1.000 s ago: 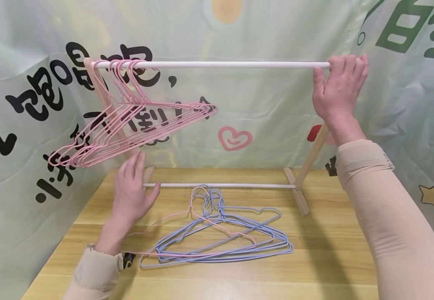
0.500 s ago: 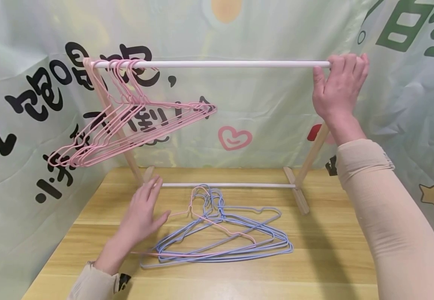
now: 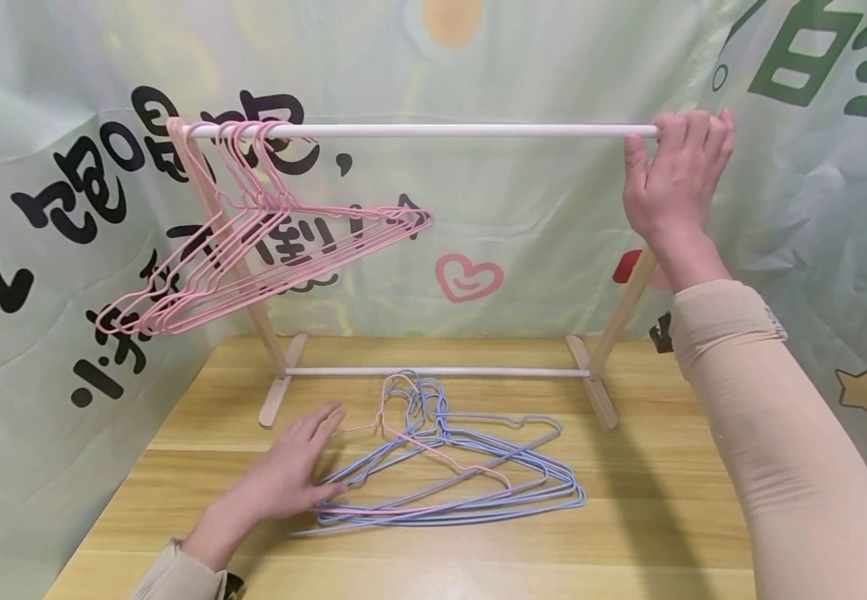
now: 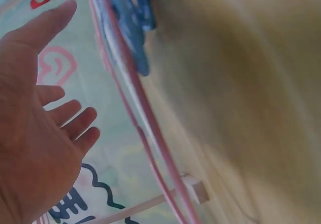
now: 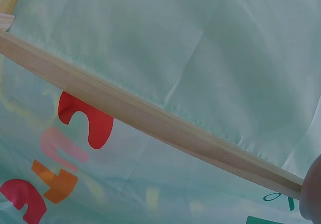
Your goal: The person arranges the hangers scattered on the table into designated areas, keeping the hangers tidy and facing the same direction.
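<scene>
In the head view my left hand [image 3: 283,475] is low over the table, fingers extended and thumb apart, at the left end of the pile of blue wire hangers [image 3: 441,432]. One pink hanger [image 3: 382,408] lies on that pile. The left wrist view shows an open palm [image 4: 30,148] beside the pink wires, with a gap between. My right hand [image 3: 677,179] grips the top right corner of the clothes rack, hiding the end of its white rail [image 3: 471,131]. Several pink hangers [image 3: 272,202] hang at the rail's left end.
The rack's wooden post [image 3: 626,308] stands on a right foot [image 3: 593,387], matched by a left foot [image 3: 276,400]. A lower white bar [image 3: 478,372] joins them behind the pile. A printed cloth backdrop [image 3: 538,208] encloses the wooden table [image 3: 433,567].
My left hand has come down and to the right, from near the rack's left post to the left end of the hanger pile. The right hand stays on the rack corner.
</scene>
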`<state>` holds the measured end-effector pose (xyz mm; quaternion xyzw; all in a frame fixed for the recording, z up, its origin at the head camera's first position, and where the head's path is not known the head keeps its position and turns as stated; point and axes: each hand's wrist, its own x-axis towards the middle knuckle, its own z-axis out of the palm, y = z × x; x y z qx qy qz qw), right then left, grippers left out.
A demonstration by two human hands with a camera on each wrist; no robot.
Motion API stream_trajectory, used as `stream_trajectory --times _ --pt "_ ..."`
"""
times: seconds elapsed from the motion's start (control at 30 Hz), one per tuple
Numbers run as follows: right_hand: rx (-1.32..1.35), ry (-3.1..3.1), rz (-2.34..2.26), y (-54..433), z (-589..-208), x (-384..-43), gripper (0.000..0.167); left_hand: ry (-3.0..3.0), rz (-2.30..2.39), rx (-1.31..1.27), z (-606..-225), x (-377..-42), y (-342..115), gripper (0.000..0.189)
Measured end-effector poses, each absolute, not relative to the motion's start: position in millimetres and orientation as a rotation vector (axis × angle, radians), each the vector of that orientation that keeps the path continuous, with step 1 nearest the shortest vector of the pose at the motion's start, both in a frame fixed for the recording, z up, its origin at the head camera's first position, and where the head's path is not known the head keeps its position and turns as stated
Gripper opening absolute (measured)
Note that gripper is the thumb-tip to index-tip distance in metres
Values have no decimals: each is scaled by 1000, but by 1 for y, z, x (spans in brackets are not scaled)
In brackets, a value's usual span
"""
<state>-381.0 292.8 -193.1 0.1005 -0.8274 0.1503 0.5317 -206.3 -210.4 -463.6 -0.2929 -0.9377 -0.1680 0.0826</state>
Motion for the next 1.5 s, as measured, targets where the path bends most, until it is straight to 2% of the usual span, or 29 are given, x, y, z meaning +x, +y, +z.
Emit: stream_trajectory --times 0.67,0.97,1.23,1.5 --pt "232 -1989 361 293 -193 -381 63 -2975 -517 -904 -477 -201 -215 113" --pt "236 -1987 347 292 -193 -380 64 -3048 -546 -827 -480 -203 -215 118" --pt "228 -1990 358 292 -192 -380 61 -2924 -469 -850 -484 -204 -217 112" --pt "236 -1989 349 291 -192 -379 62 -2799 -429 -835 -486 -202 -217 119"
